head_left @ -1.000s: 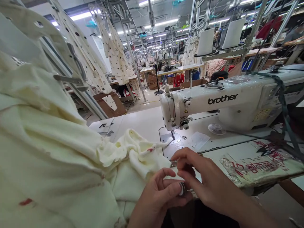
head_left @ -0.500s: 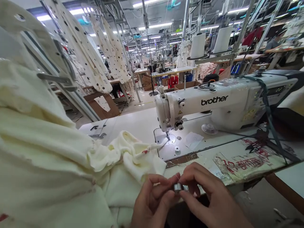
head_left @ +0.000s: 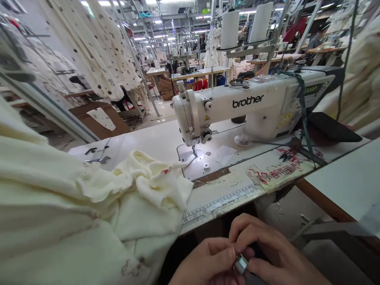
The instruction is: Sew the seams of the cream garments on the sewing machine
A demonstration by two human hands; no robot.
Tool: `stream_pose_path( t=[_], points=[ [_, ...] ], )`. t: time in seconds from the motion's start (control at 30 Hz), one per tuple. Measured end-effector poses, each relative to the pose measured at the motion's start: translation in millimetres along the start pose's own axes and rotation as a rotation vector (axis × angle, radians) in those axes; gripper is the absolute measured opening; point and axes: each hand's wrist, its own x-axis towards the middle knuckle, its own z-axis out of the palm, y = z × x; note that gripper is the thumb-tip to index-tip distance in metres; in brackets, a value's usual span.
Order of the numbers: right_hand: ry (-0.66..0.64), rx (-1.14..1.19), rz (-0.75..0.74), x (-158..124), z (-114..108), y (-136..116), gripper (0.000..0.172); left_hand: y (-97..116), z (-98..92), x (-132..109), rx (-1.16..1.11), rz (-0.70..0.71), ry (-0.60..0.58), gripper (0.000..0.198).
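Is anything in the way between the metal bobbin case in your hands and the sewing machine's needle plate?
Only the table's front edge, with its ruler strip, lies between the bobbin case and the needle plate. The cream fabric bunches beside the plate, not over it.

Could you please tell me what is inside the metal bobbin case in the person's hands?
The bobbin case shows only a shiny metal side; the left hand and right hand cover the rest, so its inside cannot be seen.
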Motion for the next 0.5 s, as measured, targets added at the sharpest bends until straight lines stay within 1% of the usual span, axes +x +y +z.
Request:
stream_pose_path(
  t=[0.07,0.17,0.23,0.3,0.33,0.37,0.43,0.5],
  points=[
    [-0.001,0.032,0.016,-7,-1,1,0.009,-1,3.6,-1,0.038,0.005,0.029,0.041],
    [0.041,0.137,0.044,-13,0,5,0.012,-2,5.8,0,0.161,0.061,0.074,0.041],
    [0.089,0.295,0.091,-14,3,12,0.014,-6,3.6,2,0.225,0.108,0.101,0.042],
    [0.16,0.478,0.167,-15,9,25,0.021,-12,-2.9,6,0.23,0.128,0.134,0.046],
    [0.213,0.531,0.212,-15,13,33,0.025,-17,-7.7,8,0.219,0.123,0.148,0.047],
    [0.268,0.539,0.254,-14,18,43,0.029,-23,-13.1,10,0.201,0.11,0.16,0.047],
    [0.332,0.452,0.314,-12,28,63,0.035,-35,-24.0,12,0.16,0.077,0.185,0.042],
    [0.327,0.297,0.326,-6,34,79,0.039,-42,-32.3,12,0.128,0.071,0.213,0.031]
  ],
)
